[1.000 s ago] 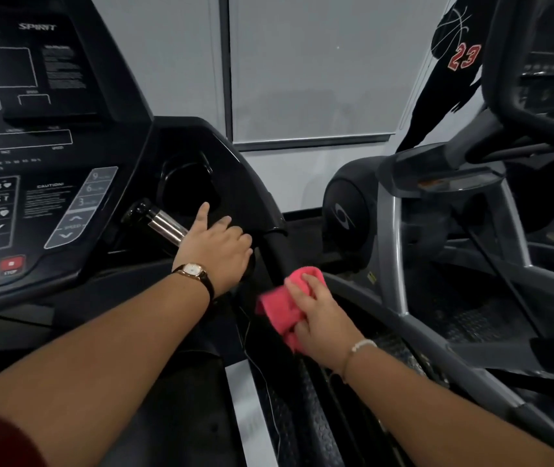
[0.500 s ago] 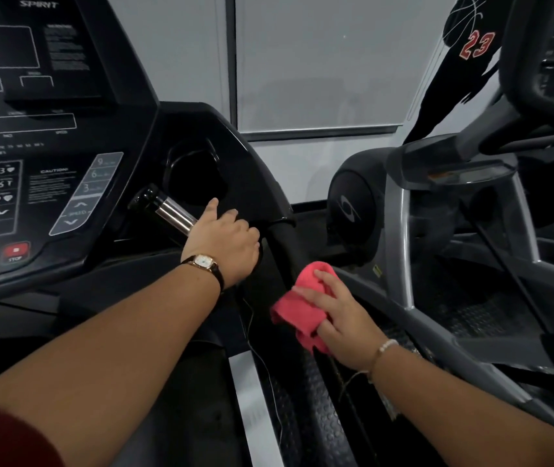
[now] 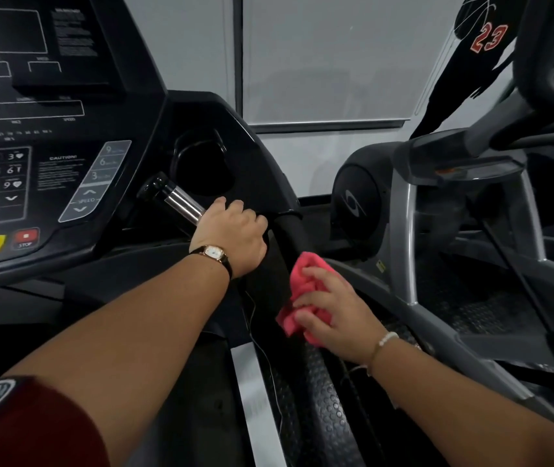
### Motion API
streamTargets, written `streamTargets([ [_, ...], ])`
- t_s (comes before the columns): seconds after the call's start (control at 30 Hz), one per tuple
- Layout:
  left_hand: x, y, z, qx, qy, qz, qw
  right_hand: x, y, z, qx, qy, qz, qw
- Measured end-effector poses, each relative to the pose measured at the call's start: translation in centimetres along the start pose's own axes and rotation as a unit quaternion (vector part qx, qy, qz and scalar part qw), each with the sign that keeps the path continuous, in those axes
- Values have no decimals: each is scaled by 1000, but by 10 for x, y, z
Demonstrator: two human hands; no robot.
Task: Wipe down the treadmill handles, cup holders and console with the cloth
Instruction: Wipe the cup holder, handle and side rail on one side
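While the left hand (image 3: 235,235) is curled shut around the lower end of the chrome sensor bar (image 3: 181,203), the right hand (image 3: 337,308) has its grip closed on the cloth (image 3: 297,284). Cloth is pink, bunched, pressed against the outer side of the right handle (image 3: 289,237), just below where the handle meets the console housing. Right fingers (image 3: 316,273) spread over the cloth, thumb side underneath; cloth touches the black foam of the handle. Cup holder (image 3: 201,166) sits just above the left hand, dark inside, contents can't be made out. Console (image 3: 43,136) to the left: keypad, speed buttons, red stop button (image 3: 25,238), yellow tab beside it. Watch (image 3: 213,254) on left wrist, bead bracelet (image 3: 386,340) on right wrist. Second machine (image 3: 437,203) stands to the right, apart from the treadmill. Thin cord (image 3: 252,318) hangs down next to the handle.
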State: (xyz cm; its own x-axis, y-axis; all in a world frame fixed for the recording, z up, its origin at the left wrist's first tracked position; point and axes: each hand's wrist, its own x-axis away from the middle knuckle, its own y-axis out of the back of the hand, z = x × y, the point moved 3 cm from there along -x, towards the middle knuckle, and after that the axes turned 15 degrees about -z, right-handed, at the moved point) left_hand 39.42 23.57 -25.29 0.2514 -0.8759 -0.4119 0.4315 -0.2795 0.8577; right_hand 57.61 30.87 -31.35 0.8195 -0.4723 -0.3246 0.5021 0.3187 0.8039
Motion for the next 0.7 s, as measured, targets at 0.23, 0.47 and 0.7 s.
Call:
streamTargets([
  [0.23, 0, 1, 0, -7, 2, -17, 1000, -16, -9, 15, 41, -87, -58, 994],
  [0.47, 0, 0, 0, -10, -1, -41, 999, 32, 5, 7, 11, -98, -11, 995],
  [0.7, 1, -2, 0, -17, -11, -49, 999, -45, 0, -28, -193, -407, 95, 888],
])
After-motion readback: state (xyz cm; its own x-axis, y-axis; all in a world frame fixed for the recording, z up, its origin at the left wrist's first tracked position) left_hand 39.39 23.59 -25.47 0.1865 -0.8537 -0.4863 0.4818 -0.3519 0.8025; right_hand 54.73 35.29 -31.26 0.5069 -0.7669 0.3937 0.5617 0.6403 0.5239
